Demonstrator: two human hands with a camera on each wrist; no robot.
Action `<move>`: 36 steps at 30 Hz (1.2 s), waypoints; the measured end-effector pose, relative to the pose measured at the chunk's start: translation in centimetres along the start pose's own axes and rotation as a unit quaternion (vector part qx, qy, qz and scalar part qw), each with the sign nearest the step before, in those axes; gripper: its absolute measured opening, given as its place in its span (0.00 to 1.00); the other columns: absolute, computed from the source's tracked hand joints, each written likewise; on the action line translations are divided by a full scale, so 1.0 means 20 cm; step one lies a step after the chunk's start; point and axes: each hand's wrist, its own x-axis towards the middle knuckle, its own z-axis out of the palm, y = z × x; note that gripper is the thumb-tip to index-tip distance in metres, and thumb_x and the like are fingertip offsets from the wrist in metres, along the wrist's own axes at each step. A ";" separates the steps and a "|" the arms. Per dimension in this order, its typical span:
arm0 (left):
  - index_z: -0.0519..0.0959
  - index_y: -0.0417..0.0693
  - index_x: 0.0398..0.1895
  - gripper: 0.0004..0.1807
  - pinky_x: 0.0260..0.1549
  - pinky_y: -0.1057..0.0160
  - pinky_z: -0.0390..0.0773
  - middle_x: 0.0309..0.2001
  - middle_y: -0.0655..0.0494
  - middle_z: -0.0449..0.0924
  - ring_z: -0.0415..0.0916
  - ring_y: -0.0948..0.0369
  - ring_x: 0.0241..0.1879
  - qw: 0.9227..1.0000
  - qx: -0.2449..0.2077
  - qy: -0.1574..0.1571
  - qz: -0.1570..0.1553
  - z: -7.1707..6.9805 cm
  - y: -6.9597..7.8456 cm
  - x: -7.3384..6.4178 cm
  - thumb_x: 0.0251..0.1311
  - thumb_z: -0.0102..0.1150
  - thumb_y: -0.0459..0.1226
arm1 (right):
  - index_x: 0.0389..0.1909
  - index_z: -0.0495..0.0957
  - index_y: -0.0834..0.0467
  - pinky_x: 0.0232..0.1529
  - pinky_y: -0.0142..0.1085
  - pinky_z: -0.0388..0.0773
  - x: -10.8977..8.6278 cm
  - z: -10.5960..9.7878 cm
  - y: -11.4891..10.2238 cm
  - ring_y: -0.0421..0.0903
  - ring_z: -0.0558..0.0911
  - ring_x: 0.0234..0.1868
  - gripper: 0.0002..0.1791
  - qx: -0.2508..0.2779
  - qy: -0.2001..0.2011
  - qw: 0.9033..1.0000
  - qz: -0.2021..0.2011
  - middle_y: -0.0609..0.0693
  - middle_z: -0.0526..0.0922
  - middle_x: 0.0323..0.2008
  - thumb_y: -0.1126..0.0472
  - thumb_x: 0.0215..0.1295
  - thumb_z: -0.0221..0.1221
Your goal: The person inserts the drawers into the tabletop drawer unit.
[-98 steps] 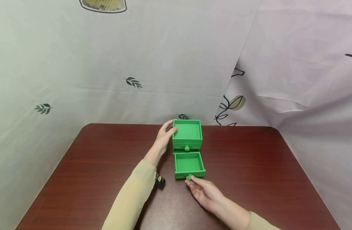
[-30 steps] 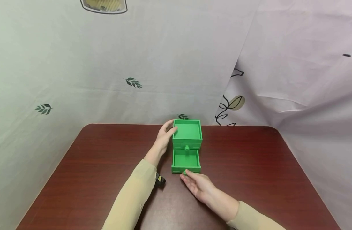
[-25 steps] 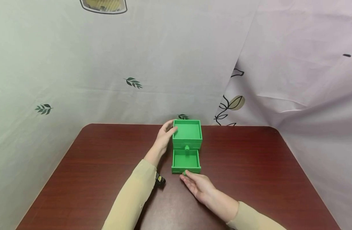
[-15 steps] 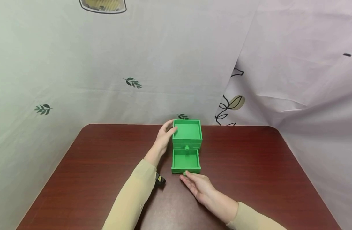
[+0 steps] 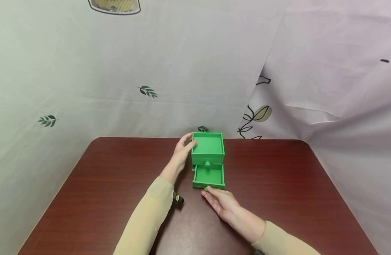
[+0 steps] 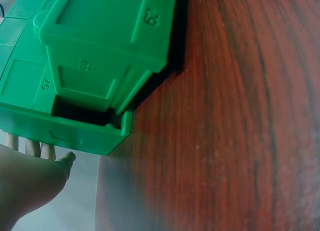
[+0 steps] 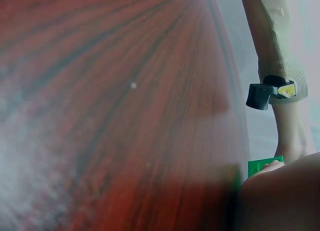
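Note:
A small green cabinet with a shallow, tray-like top stands at the table's far side. My left hand grips its left side, thumb over the top rim and fingers round toward the back. The lower drawer sticks out at the front with nothing inside. Thumb and fingers of my right hand pinch its knob. Above it, the upper knob is free. In the left wrist view the protruding drawer has raised numbers. My right hand hides most of the green cabinet in the right wrist view.
The dark red wooden table has rounded far corners. Behind it hangs a pale cloth printed with leaves. A black wrist camera sits under the left sleeve, close above the tabletop.
The lower drawer has slid inward from farther out, my right hand moving with it on the knob. Lately it has also shifted slightly right. My left hand stays on the cabinet.

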 end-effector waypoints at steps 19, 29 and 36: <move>0.66 0.48 0.80 0.32 0.82 0.44 0.58 0.79 0.45 0.65 0.58 0.47 0.81 1.000 -0.001 -0.003 0.005 -0.01 -0.01 0.01 0.76 0.59 0.39 | 0.50 0.80 0.71 0.45 0.24 0.86 0.04 0.04 -0.01 0.38 0.91 0.35 0.07 -0.011 0.023 0.999 -0.021 0.50 0.89 0.31 0.72 0.78 0.56; 0.67 0.47 0.80 0.32 0.82 0.44 0.57 0.79 0.44 0.65 0.58 0.47 0.81 1.000 0.000 0.000 0.006 0.00 -0.01 0.00 0.75 0.60 0.39 | 0.49 0.79 0.70 0.45 0.24 0.86 0.08 0.04 -0.05 0.40 0.91 0.36 0.06 0.001 0.018 1.000 -0.003 0.52 0.89 0.32 0.73 0.79 0.55; 0.67 0.48 0.79 0.31 0.82 0.44 0.58 0.79 0.44 0.66 0.59 0.47 0.81 1.000 0.001 0.001 0.004 0.00 -0.01 0.01 0.75 0.60 0.39 | 0.49 0.78 0.68 0.46 0.24 0.86 0.11 0.04 -0.08 0.40 0.91 0.36 0.05 0.000 -0.001 1.000 0.020 0.53 0.90 0.32 0.72 0.80 0.54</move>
